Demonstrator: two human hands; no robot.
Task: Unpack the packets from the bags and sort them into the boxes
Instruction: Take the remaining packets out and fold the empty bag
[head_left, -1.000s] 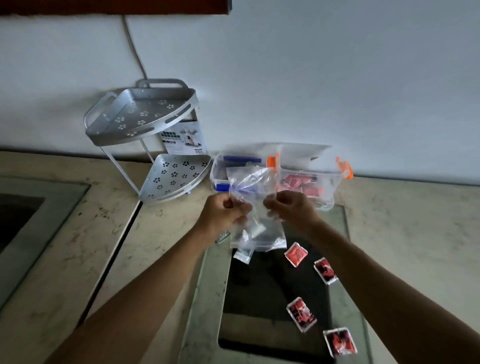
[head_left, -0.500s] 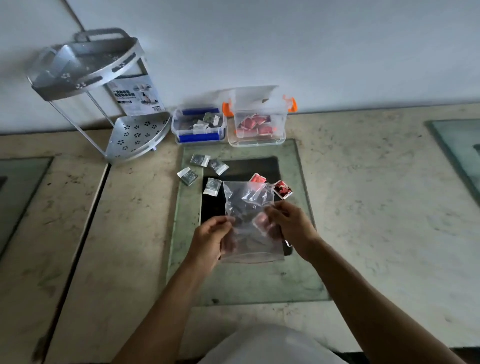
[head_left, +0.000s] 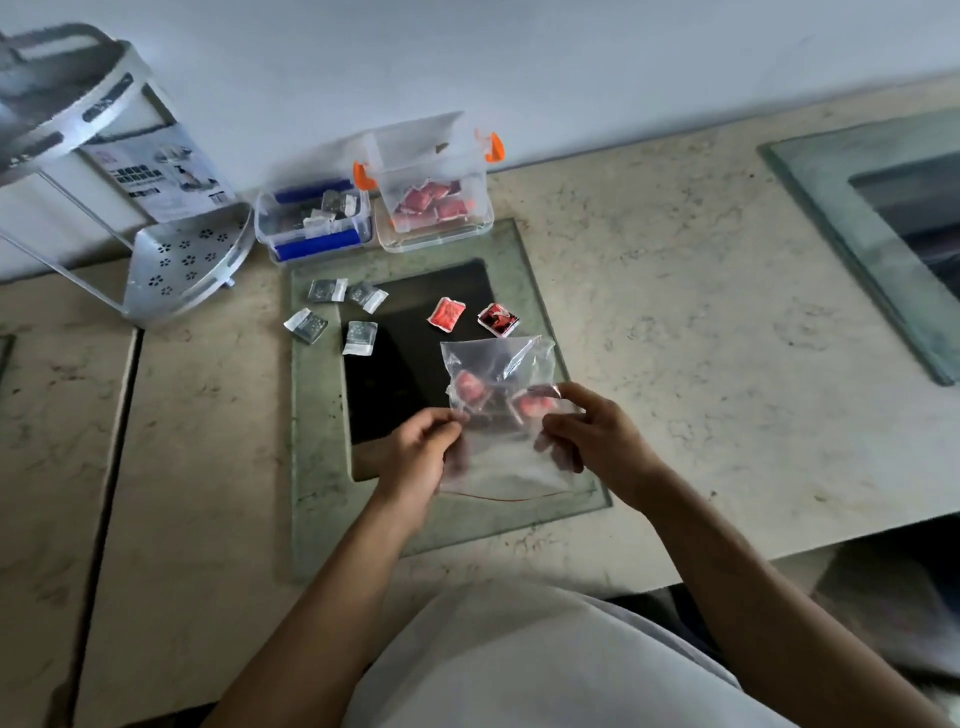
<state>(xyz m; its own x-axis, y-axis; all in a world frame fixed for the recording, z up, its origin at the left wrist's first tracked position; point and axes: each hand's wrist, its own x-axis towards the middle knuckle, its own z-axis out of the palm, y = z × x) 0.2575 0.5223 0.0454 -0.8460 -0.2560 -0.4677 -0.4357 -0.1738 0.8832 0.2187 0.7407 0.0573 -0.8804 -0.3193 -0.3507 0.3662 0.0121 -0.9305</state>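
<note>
Since the earlier frame, the clear bag (head_left: 498, 410) is sitting lower and nearer the body, with two red packets now lying loose beyond it. The left hand (head_left: 421, 457) and right hand (head_left: 597, 441) are each pinching a side edge, holding it taut above the surface (head_left: 701, 312), probably to shake out the red packets (head_left: 519, 400) still inside. Farther back, grey packets (head_left: 337, 317) are waiting near the blue-clipped box (head_left: 314, 223) and orange-clipped box (head_left: 436, 208).

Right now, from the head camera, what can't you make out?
- Clear bag: pinched by left hand and right hand; crumpled film blurs the red packets behind it, so no count.
- Blue-clip box: grey packets piled, number unclear.
- Metal rack: cut off by the left edge.
- Packet print: too small.
</note>
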